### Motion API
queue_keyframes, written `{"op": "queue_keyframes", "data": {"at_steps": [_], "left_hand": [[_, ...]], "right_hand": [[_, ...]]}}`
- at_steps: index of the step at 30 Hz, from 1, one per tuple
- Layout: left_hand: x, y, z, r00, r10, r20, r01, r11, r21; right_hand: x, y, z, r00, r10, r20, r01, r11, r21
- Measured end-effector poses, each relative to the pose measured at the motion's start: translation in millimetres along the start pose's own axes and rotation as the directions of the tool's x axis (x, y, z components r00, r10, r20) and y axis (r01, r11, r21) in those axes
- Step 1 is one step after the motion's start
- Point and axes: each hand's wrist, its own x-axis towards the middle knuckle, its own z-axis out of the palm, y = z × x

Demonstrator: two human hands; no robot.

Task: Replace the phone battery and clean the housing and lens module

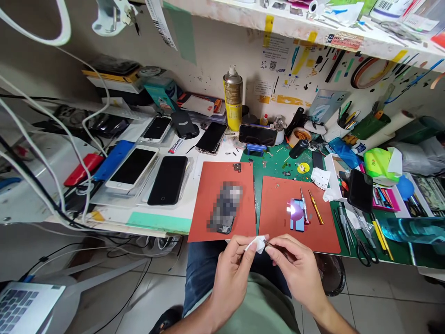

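Note:
Just off the bench's front edge, my left hand (pixel 234 269) pinches a small crumpled white tissue (pixel 257 243). My right hand (pixel 295 266) is closed on a slim dark tool, perhaps tweezers, whose tip meets the tissue; most of it is hidden by my fingers. Beyond my left hand, a partly blurred phone body (pixel 225 208) lies on an orange mat (pixel 201 195). On the second orange mat (pixel 325 234), beyond my right hand, are a small blue part (pixel 297 225) with a bright reflection, a silver screwdriver (pixel 304 207) and a gold screwdriver (pixel 316 207).
Scissors (pixel 363 250) and several pens and tools lie at the right front, near a blue clear bottle (pixel 413 230). Several phones, such as a black one (pixel 168 180), sit on the left. A yellow spray can (pixel 232 99) stands at the back. Loose cables (pixel 45 195) hang at left.

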Motion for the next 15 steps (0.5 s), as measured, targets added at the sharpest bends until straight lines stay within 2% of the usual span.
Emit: {"op": "queue_keyframes", "data": {"at_steps": [2, 4, 10, 13, 15], "left_hand": [[-1, -5, 0.6, 0.999, 0.029, -0.015, -0.029, 0.999, 0.019], [-1, -11, 1.2, 0.997, 0.064, -0.043, -0.063, 0.998, 0.029], [1, -24, 3.1, 0.974, 0.223, -0.046, -0.218, 0.971, 0.096], [4, -22, 4.2, 0.939, 0.339, -0.056, -0.327, 0.932, 0.159], [5, -17, 4.6, 0.906, 0.416, -0.076, -0.39, 0.892, 0.227]], "right_hand": [[-1, -2, 2, 0.993, 0.082, 0.083, -0.086, 0.995, 0.057], [-1, -3, 4, 0.987, 0.12, 0.11, -0.129, 0.988, 0.079], [-5, -4, 16, 0.993, 0.111, 0.044, -0.116, 0.979, 0.165], [-6, -2, 24, 0.995, 0.093, -0.045, -0.084, 0.984, 0.159], [-7, 0, 28, 0.994, 0.04, -0.103, -0.03, 0.995, 0.096]]}}
